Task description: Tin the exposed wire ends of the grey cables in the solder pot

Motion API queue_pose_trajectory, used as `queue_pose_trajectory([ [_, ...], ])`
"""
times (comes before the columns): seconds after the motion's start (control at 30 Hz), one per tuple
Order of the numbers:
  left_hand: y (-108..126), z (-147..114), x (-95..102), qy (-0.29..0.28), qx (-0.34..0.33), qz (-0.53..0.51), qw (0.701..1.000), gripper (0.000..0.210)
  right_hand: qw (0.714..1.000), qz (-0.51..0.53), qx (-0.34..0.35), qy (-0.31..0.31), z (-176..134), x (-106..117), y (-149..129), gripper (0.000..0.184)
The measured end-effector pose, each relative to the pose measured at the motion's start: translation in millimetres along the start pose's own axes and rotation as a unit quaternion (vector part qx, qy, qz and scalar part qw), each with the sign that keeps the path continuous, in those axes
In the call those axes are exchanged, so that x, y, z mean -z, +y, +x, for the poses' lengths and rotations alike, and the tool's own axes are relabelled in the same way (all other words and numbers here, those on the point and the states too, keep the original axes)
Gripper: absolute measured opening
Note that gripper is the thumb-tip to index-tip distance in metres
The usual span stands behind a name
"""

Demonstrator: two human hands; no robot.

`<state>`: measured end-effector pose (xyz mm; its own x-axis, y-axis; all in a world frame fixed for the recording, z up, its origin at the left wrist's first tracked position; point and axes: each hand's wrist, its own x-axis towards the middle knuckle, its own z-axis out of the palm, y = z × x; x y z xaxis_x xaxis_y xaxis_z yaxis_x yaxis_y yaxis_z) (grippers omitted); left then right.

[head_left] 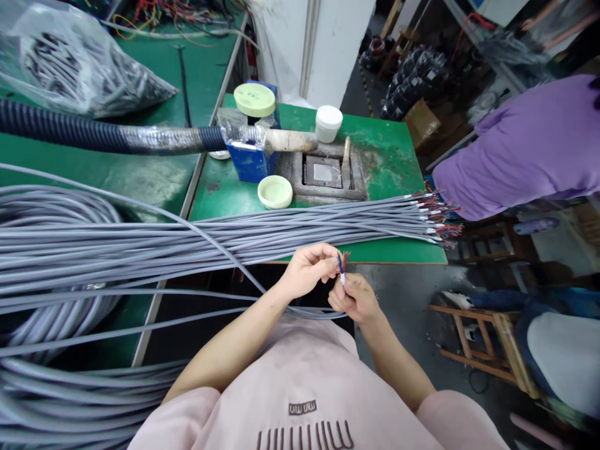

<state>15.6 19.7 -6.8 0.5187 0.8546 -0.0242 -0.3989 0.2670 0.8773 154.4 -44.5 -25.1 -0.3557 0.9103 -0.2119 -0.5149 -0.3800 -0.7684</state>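
Note:
My right hand (355, 297) is closed around the end of a grey cable, just below a white band (342, 278). Thin blue and reddish wires (345, 259) fan out above that band. The fingers of my left hand (313, 269) pinch at these wires, on the blue ones' side. Just beyond my hands, a thick bundle of grey cables (281, 232) lies across the green bench, its stripped ends (435, 219) showing white bands and coloured wires at the right.
A soldering pot (323, 172) is set in the bench, with an extraction hose (159, 139) pointing at it. A pale green lid (275, 192) and white tub (329, 124) stand close by. Coiled cables (60, 331) fill the left. A person in purple (520, 150) is at the right.

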Motion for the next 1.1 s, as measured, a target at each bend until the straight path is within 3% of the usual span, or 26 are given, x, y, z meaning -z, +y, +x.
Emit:
queue_pose_trajectory([
  [0.33,-2.9,-1.1,0.1,0.014,0.043,-0.048,0.998,0.022,1.0,-0.014,-0.008,0.002,0.9,0.0,1.0,0.042],
  [0.77,-6.1,-2.1,-0.4,0.035,0.026,-0.045,0.998,0.019,0.999,0.023,0.005,-0.03,1.4,4.7,3.7,0.037],
  [1.1,-6.5,-5.3,2.1,-0.018,-0.019,-0.048,0.998,0.014,0.998,0.051,0.011,-0.046,2.1,9.7,5.7,0.036],
])
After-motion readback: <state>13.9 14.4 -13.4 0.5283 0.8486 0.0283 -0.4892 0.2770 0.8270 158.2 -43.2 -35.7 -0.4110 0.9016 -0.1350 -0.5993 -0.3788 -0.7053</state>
